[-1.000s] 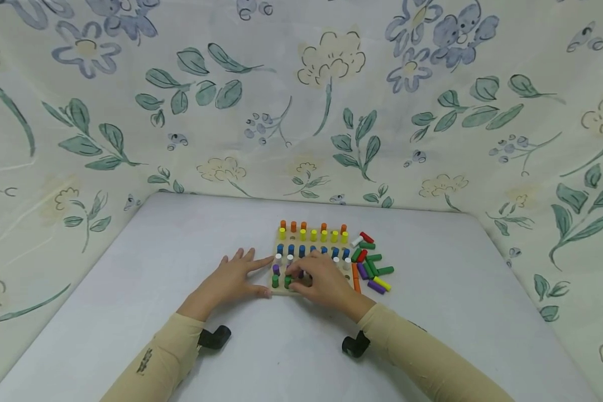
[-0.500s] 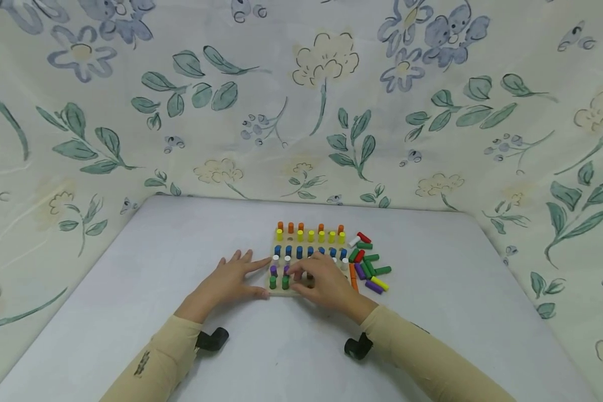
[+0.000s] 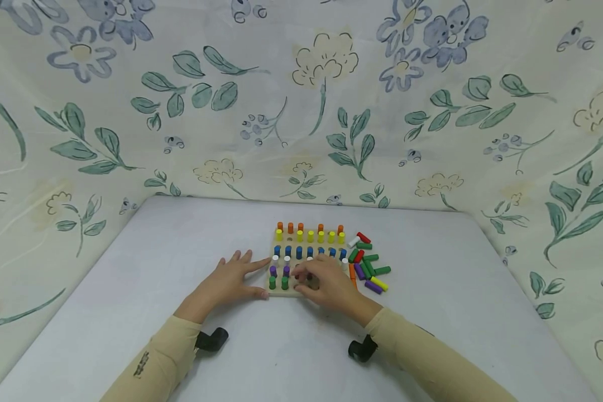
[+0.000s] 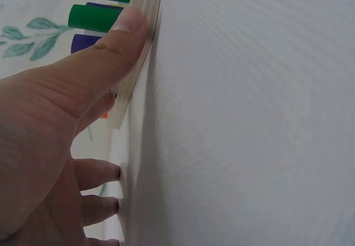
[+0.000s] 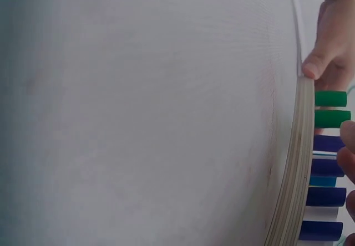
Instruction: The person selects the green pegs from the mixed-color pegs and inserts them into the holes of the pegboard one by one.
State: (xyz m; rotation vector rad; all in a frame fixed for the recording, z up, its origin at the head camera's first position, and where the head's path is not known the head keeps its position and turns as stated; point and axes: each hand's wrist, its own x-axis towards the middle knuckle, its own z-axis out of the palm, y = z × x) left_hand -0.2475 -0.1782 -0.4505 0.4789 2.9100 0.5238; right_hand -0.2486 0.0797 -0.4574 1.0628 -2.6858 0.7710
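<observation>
A wooden pegboard (image 3: 315,245) stands on the table, with rows of upright orange, yellow, blue, white, purple and green pegs. My left hand (image 3: 231,277) lies spread at its left side; the thumb presses the board's edge beside a green peg (image 4: 94,18), and the index fingertip touches farther back. Over the front right part hovers my right hand (image 3: 329,282), fingers bent, with thumb and index apart and no peg visible between them. Just left of its fingertips stand a purple peg (image 3: 286,271) and a green peg (image 3: 285,283). The hand hides part of the front rows.
Loose red, white, green, purple, yellow and orange pegs lie right of the board, among them a yellow peg (image 3: 379,283) and a green peg (image 3: 382,270). A floral cloth (image 3: 301,111) hangs behind the white table (image 3: 206,218).
My right hand has drawn slightly right, off the second green peg that its fingers were at. The left hand keeps its place at the board. The head view has shifted a little.
</observation>
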